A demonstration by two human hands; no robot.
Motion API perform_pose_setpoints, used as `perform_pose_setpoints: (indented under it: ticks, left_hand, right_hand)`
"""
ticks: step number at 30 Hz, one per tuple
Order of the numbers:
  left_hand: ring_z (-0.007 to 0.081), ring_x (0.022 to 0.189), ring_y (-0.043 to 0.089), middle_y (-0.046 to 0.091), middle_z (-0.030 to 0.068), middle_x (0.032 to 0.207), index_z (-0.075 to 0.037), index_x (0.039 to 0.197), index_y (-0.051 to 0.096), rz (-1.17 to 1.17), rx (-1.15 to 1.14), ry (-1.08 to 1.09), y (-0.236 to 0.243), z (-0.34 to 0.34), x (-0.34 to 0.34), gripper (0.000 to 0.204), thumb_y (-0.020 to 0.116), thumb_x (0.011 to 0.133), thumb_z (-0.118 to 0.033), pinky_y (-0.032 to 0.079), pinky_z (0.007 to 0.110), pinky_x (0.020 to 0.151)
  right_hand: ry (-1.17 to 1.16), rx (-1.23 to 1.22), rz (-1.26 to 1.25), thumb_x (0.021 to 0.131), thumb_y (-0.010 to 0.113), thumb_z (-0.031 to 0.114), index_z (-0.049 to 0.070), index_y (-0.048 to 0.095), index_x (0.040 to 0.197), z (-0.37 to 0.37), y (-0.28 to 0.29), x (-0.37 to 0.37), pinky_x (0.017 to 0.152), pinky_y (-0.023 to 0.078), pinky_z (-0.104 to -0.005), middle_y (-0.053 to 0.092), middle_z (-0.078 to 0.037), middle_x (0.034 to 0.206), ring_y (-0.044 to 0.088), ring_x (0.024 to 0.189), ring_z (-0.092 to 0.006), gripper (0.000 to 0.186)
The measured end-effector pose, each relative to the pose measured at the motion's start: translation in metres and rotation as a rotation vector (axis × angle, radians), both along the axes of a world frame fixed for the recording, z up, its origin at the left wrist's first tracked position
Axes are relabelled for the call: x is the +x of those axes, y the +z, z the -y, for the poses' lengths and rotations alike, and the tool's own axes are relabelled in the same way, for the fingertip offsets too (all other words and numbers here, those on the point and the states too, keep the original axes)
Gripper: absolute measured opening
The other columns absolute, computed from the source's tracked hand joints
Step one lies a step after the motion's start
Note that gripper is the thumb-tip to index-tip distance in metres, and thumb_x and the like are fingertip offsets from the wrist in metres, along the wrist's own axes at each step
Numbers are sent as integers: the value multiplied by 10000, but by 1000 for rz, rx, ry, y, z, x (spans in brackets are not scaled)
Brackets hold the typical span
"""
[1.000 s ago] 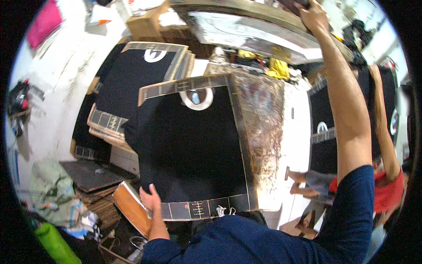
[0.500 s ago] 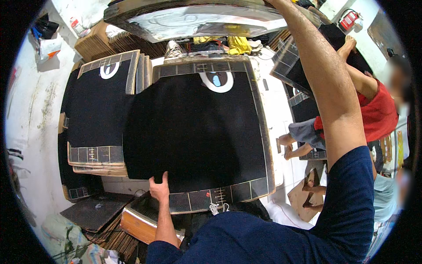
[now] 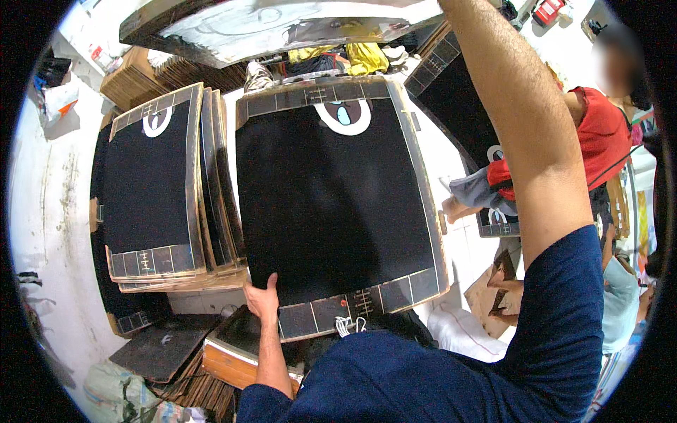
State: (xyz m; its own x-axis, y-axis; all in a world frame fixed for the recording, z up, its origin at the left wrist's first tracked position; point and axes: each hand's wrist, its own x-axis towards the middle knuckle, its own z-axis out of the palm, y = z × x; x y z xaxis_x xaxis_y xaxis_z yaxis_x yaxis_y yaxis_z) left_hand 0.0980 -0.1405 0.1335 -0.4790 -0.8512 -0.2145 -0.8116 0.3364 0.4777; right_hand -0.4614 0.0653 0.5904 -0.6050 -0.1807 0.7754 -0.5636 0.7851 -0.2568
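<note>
In front of me lies a board (image 3: 322,197) covered with black fabric, with grid-marked borders and a white ring with dark and blue print near its far edge. My left hand (image 3: 262,296) grips the board's near-left edge, thumb on top, fingers partly hidden. My right arm (image 3: 525,134) stretches up past the top edge of the picture; that hand is out of view. Above the board is a dark-framed screen (image 3: 275,32) with a pale, smeared panel.
Stacked black boards (image 3: 148,194) stand at left, cardboard (image 3: 123,77) behind them. Yellow bags (image 3: 367,58) lie beyond the board. At right are a co-worker in red (image 3: 599,162), a person in pale blue (image 3: 620,310) and a black board (image 3: 465,99). An orange-sided box (image 3: 222,366) lies below.
The view has turned. The board now sits squarer beside the left stack, and my left hand has come onto its edge. My right hand has left the picture. The red-clad co-worker has shifted.
</note>
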Motion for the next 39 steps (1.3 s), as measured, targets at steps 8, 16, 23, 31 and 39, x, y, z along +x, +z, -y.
perform_pose_setpoints:
  ticks: [8,16,23,31,39]
  left_hand:
    - [439,1118,616,634,296,1146,124,1154,606,8,-114,-4,-44,11,-4,894,931,703,-577,479,546,986]
    - [345,1396,524,442,236,1560,33,1527,398,-1096,629,-274,141,-33,-170,624,588,1088,-367,410,502,1168]
    - [383,1437,426,383,192,1591,-110,1620,283,-1045,1426,544,157,-66,-177,925,482,964,-732,323,610,1202]
    - [337,1145,624,624,189,1178,5,1283,553,-436,466,458,24,-81,-144,617,709,973,-506,526,471,857]
    - [326,1312,554,619,99,1264,-91,1311,624,-298,-449,-924,-22,-40,-144,670,849,748,-374,365,528,1172]
  right_hand:
    - [-9,-12,-12,907,768,291,97,650,1372,5,8,20,1007,523,-469,728,-213,1204,676,1168,-396,518]
    - [137,34,-316,837,752,173,169,739,1154,-43,-108,98,954,467,-496,730,-127,1075,663,1075,-361,318]
    - [197,30,1,761,673,-6,149,745,1073,-83,-289,235,998,409,-458,716,-36,1015,630,1066,-272,356]
    - [165,313,276,747,768,59,151,685,1078,-57,-397,115,1005,380,-450,663,-27,1007,603,1072,-265,353]
    - [236,567,617,811,847,320,130,660,1141,-28,-401,26,945,431,-491,680,-65,1109,635,1077,-295,424]
